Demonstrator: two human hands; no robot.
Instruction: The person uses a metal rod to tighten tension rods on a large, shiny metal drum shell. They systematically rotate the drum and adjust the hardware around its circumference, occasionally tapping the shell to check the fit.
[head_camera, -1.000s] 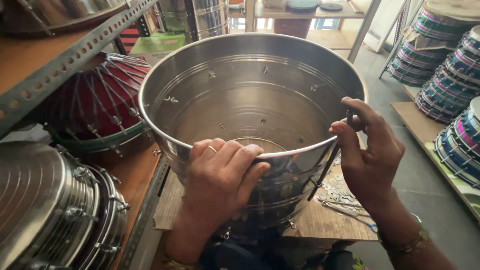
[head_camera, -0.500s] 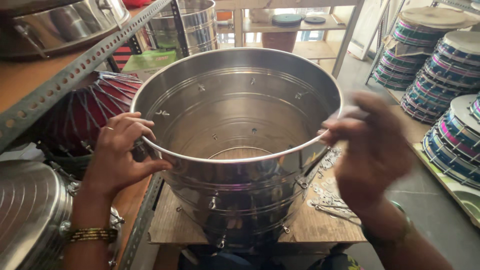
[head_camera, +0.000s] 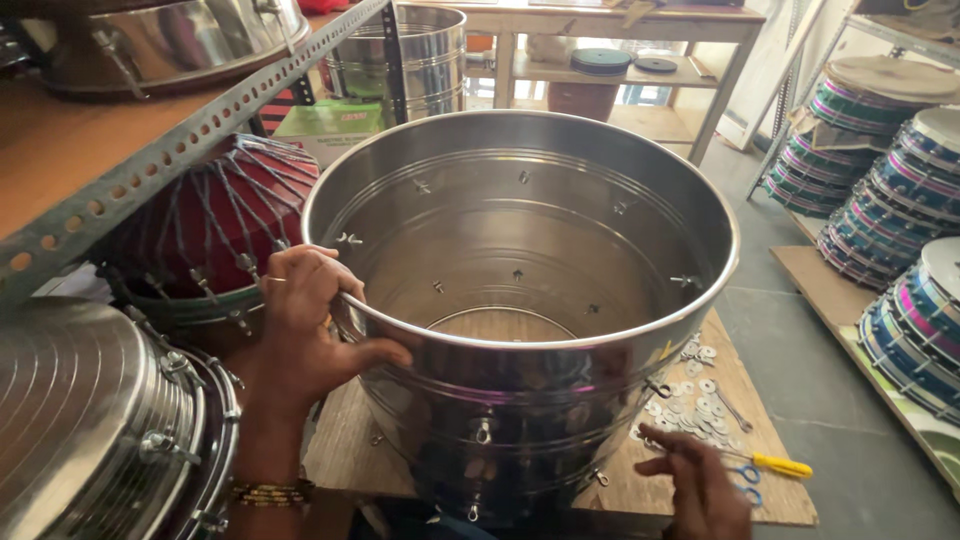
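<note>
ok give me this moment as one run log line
left hand: grips rim of steel drum shell | right hand: open, low on wooden board, near washers and yellow-handled screwdriver

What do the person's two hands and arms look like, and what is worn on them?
Both are bare, with no gloves and no sleeves in view. The left hand has a thin ring on one finger, and a beaded gold-coloured bracelet circles its wrist. The right hand shows nothing worn.

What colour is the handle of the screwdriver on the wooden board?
Yellow; the screwdriver shows in the head view.
</note>
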